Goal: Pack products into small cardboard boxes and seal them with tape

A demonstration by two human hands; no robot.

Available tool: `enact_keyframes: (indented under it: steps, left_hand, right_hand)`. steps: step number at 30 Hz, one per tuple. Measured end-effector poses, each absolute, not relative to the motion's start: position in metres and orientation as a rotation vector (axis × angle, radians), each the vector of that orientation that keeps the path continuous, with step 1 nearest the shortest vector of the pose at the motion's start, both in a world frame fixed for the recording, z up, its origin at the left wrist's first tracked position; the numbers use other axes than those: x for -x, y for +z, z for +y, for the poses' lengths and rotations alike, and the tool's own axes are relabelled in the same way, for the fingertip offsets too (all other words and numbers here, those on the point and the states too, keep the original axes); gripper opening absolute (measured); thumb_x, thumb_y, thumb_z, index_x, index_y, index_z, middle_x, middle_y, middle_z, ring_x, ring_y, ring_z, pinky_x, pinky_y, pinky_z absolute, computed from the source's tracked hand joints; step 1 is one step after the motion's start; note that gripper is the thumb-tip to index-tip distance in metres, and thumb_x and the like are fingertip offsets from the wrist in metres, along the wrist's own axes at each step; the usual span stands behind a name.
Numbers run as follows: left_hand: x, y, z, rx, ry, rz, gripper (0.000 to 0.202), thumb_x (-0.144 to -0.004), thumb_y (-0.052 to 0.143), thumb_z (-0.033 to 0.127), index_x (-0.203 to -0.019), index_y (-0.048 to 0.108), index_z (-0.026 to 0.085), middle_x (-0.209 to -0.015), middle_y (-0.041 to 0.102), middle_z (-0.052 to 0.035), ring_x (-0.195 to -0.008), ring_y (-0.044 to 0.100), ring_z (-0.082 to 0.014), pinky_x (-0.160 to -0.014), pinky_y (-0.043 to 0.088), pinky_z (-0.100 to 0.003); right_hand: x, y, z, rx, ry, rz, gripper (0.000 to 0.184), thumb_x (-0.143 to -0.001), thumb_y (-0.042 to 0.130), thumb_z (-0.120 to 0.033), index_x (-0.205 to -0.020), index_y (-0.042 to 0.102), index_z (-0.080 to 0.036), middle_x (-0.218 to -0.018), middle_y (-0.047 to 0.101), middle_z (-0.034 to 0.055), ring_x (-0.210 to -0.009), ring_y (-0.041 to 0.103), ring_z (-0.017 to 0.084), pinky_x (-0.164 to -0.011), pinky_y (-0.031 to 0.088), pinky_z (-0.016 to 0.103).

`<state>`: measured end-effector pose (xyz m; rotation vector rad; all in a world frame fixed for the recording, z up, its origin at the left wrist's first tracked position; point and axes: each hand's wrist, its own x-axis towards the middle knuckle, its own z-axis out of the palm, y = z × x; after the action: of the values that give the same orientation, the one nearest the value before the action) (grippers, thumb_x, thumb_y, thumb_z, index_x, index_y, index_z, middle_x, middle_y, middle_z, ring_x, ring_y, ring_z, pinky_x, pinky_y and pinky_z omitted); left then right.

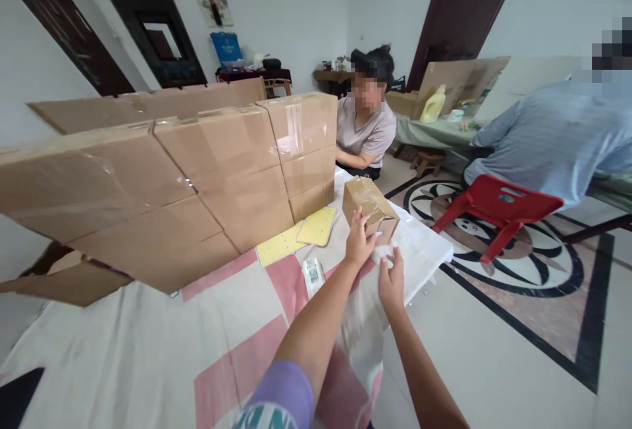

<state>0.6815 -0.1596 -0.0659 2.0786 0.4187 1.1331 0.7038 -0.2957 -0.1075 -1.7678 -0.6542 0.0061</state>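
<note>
A small taped cardboard box [369, 206] sits near the far right corner of the cloth-covered table [148, 343]. My left hand [360, 241] reaches to it, fingers spread and touching the box's near side. My right hand [392, 279] hovers just below and to the right, fingers apart, holding nothing, close to the table's edge. A small white device [313, 274] lies on the cloth just left of my left forearm. Two yellow perforated sheets [301, 234] lie flat between the small box and the big cartons.
A wall of large stacked cartons [187, 172] fills the table's left and back. One person [366, 127] sits behind the table; another in a blue shirt [553, 136] sits on the right by a red plastic chair [494, 208]. Patterned floor lies to the right.
</note>
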Motion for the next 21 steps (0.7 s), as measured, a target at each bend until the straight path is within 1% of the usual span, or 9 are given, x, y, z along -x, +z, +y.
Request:
enact_keyframes:
  steps: [3, 6, 8, 10, 12, 14, 16, 18, 21]
  left_hand:
    - [-0.712, -0.038, -0.137, -2.119, 1.017, 0.658, 0.064, -0.086, 0.067, 0.014, -0.144, 0.042, 0.02, -0.168, 0.02, -0.0151, -0.156, 0.017, -0.031, -0.123, 0.031, -0.054]
    - [-0.709, -0.004, -0.116, -2.145, 0.98, 0.743, 0.076, -0.072, 0.08, 0.007, -0.14, 0.048, 0.018, -0.163, 0.032, -0.0192, -0.151, 0.029, -0.0396, -0.118, 0.034, -0.063]
    - [-0.669, 0.012, -0.107, -2.16, 1.021, 0.716, 0.073, -0.073, 0.081, 0.011, -0.139, 0.049, 0.016, -0.157, 0.043, -0.0204, -0.146, 0.041, -0.0362, -0.115, 0.041, -0.054]
    - [-0.594, 0.018, -0.102, -2.173, 1.119, 0.703, 0.047, -0.087, 0.07, 0.022, -0.132, 0.056, 0.017, -0.14, 0.061, -0.017, -0.131, 0.057, -0.0278, -0.108, 0.049, -0.043]
    - [-0.49, 0.013, -0.098, -2.164, 1.219, 0.758, 0.021, -0.097, 0.056, 0.029, -0.114, 0.066, 0.022, -0.125, 0.069, -0.0098, -0.12, 0.064, -0.023, -0.107, 0.049, -0.039]
    - [-0.374, 0.0, -0.093, -2.11, 1.378, 0.926, 0.017, -0.097, 0.053, 0.03, -0.101, 0.067, 0.022, -0.113, 0.072, -0.006, -0.108, 0.067, -0.023, -0.098, 0.053, -0.041]
    - [-0.264, -0.016, -0.082, -2.047, 1.556, 1.143, 0.014, -0.092, 0.058, 0.033, -0.092, 0.067, 0.022, -0.1, 0.072, -0.0034, -0.1, 0.066, -0.0251, -0.097, 0.052, -0.046]
    - [-0.171, -0.027, -0.058, -1.882, 1.753, 1.422, 0.017, -0.092, 0.056, 0.034, -0.093, 0.063, 0.019, -0.106, 0.067, -0.0078, -0.106, 0.062, -0.0276, -0.1, 0.048, -0.051]
    - [-0.076, -0.034, -0.003, -1.342, 1.911, 1.816, 0.034, -0.083, 0.065, 0.034, -0.11, 0.056, 0.016, -0.123, 0.059, -0.0112, -0.117, 0.054, -0.0264, -0.104, 0.047, -0.048]
  right_hand:
    - [-0.701, -0.111, -0.298, 1.807, 0.048, -0.703, 0.067, -0.099, 0.04, -0.058, -0.147, 0.042, -0.012, -0.138, 0.055, 0.0233, -0.119, 0.058, 0.033, -0.104, 0.043, 0.054]
    - [-0.705, -0.107, -0.299, 1.792, 0.082, -0.708, 0.06, -0.099, 0.039, -0.06, -0.132, 0.055, -0.012, -0.124, 0.064, 0.0216, -0.114, 0.06, 0.034, -0.101, 0.045, 0.052]
    - [-0.706, -0.099, -0.303, 1.74, 0.113, -0.693, 0.057, -0.099, 0.036, -0.062, -0.118, 0.061, -0.014, -0.109, 0.069, 0.0178, -0.104, 0.064, 0.032, -0.094, 0.048, 0.048]
    - [-0.701, -0.086, -0.308, 1.711, 0.132, -0.69, 0.053, -0.099, 0.035, -0.062, -0.102, 0.063, -0.017, -0.093, 0.069, 0.0125, -0.09, 0.064, 0.029, -0.086, 0.049, 0.044]
    - [-0.685, -0.067, -0.308, 1.711, 0.086, -0.681, 0.046, -0.098, 0.04, -0.06, -0.087, 0.061, -0.02, -0.081, 0.065, 0.008, -0.081, 0.061, 0.027, -0.08, 0.047, 0.042]
    - [-0.651, -0.041, -0.295, 1.63, 0.015, -0.693, 0.036, -0.097, 0.047, -0.053, -0.08, 0.059, -0.023, -0.077, 0.061, 0.0056, -0.078, 0.058, 0.026, -0.076, 0.045, 0.04]
    - [-0.596, -0.015, -0.268, 1.422, 0.033, -0.789, 0.028, -0.098, 0.051, -0.045, -0.08, 0.058, -0.024, -0.077, 0.059, 0.0051, -0.077, 0.057, 0.025, -0.075, 0.046, 0.039]
    - [-0.523, 0.004, -0.229, 1.269, 0.219, -1.011, 0.028, -0.1, 0.048, -0.042, -0.081, 0.061, -0.025, -0.08, 0.062, 0.0051, -0.079, 0.061, 0.025, -0.076, 0.05, 0.038]
    - [-0.399, 0.012, -0.155, 1.021, 0.619, -1.368, 0.024, -0.098, 0.053, -0.04, -0.103, 0.07, -0.025, -0.102, 0.071, 0.0061, -0.097, 0.067, 0.025, -0.086, 0.055, 0.039]
